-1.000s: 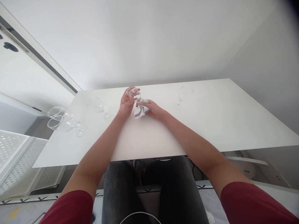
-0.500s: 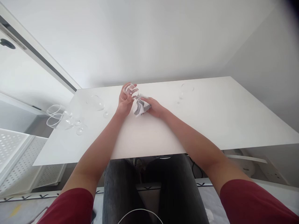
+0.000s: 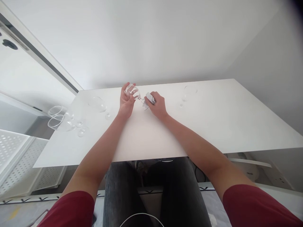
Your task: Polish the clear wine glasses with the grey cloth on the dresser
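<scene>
My left hand [image 3: 126,101] cups the bowl of a clear wine glass [image 3: 132,92], which is tilted with its stem and foot pointing toward my right hand. A small grey-white cloth [image 3: 150,98] is bunched inside my right hand [image 3: 158,105], pressed against the glass's stem and foot. Both hands hover just above the far middle of the white table [image 3: 213,126].
One more wine glass [image 3: 98,104] stands left of my hands, and two others [image 3: 61,118] sit at the table's left edge. A further glass [image 3: 187,93] stands to the right. A white perforated panel [image 3: 14,154] lies at lower left; my knees are under the table.
The cloth has been gathered from a loose hanging bundle into my right fist, which shifted up against the glass's stem. My left hand tilted the glass further.
</scene>
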`<state>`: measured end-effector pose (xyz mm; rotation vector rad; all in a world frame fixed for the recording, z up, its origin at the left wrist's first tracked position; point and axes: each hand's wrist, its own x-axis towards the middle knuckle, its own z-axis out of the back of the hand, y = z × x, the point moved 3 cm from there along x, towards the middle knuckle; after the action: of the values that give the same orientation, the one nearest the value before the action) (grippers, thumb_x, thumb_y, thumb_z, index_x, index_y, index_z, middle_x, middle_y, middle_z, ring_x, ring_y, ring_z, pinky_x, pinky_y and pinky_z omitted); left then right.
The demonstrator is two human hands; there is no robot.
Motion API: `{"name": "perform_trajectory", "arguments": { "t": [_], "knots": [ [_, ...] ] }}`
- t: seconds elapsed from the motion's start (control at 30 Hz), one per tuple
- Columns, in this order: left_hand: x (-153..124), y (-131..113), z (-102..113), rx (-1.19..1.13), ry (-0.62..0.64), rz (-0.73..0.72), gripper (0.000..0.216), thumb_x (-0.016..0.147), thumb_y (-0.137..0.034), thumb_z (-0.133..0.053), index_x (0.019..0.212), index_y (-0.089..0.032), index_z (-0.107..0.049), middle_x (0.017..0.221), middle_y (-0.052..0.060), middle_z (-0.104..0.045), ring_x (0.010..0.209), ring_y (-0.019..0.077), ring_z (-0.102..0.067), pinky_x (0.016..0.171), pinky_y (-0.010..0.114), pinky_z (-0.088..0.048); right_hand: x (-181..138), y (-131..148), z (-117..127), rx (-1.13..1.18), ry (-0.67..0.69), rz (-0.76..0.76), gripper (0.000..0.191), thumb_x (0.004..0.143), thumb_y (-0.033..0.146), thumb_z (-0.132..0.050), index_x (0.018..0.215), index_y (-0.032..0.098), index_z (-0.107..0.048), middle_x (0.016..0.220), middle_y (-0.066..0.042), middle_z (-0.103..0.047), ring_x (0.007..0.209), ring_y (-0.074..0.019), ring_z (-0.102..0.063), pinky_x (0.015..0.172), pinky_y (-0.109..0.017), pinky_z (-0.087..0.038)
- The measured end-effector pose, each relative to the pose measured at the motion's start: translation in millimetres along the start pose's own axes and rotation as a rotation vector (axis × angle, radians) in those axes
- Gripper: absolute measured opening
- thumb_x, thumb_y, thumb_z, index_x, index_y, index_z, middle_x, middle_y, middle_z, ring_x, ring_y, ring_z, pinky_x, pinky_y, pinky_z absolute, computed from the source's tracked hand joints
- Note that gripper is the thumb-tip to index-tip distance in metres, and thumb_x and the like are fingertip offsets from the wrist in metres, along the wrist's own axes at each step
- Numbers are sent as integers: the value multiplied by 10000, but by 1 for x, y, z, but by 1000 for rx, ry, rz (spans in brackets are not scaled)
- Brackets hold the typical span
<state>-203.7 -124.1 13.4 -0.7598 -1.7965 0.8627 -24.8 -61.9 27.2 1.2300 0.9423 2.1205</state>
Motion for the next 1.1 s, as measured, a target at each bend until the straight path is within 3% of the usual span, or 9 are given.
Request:
{"name": "perform_trajectory", "arguments": {
  "t": [0.13,0.27,0.43,0.53,0.7,0.8,0.9,1.0,1.1],
  "knots": [
    [-1,-1,4,59,-102,-6,742,815,-613,-824,1437,-342,-524,1670,116,-365,1448,336,-493,1076,456,-537,-1,0,-1,-246,-20,77,274,1005,445,-475,852,227,-539,841,-71,-573,883,-243,-520,892,-388,-413],
    [-2,-1,6,86,-130,-29,712,822,-592,-828,1434,-358,-549,1653,104,-395,1430,325,-501,1038,427,-560,-6,4,-11,-290,201,136,213,977,363,-515,999,209,-661,990,-79,-631,824,-198,-565,779,-319,-431],
    [-1,1,8,130,-144,-43,696,808,-537,-864,1432,-410,-583,1571,73,-485,1415,313,-513,1023,399,-561,-14,9,-24,-416,424,140,325,905,282,-578,1203,272,-704,1220,-56,-614,713,-140,-540,648,-290,-376],
    [-1,3,10,114,-140,-58,694,806,-536,-865,1424,-396,-583,1554,90,-482,1388,302,-536,1010,402,-569,-13,5,-24,-301,313,52,266,933,332,-563,1138,232,-699,1161,-71,-616,775,-162,-572,723,-303,-432],
    [0,-1,9,73,-180,-78,736,774,-561,-881,1390,-389,-518,1565,102,-421,1398,280,-512,1060,438,-560,-5,-22,-12,122,-192,-379,349,995,506,-476,1160,226,-601,1145,-100,-616,1060,-222,-607,962,-357,-475],
    [-1,-6,3,74,-151,-78,741,734,-519,-921,1332,-421,-494,1512,72,-437,1365,258,-522,1043,447,-572,0,-34,-20,541,-74,-583,467,933,680,-531,1087,242,-582,1068,-86,-664,1008,-228,-644,868,-362,-526],
    [-2,-9,-2,68,-108,-82,724,728,-481,-932,1294,-420,-485,1460,53,-459,1322,234,-540,1047,450,-569,2,-35,-32,841,139,-612,586,800,748,-684,1052,226,-605,973,-82,-695,930,-232,-665,768,-352,-550],
    [-2,-8,-4,66,-77,-91,719,717,-452,-942,1281,-400,-498,1435,56,-474,1312,236,-548,1064,460,-557,1,-38,-32,734,139,-586,523,757,670,-757,946,199,-633,884,-59,-679,831,-203,-632,734,-337,-525],
    [-3,-6,-6,76,-14,-78,709,698,-417,-954,1266,-378,-532,1417,59,-493,1317,247,-556,1089,481,-541,-1,-39,-21,320,-5,-534,342,802,518,-722,753,215,-572,744,-15,-590,700,-164,-517,666,-317,-442]
  ]
}}
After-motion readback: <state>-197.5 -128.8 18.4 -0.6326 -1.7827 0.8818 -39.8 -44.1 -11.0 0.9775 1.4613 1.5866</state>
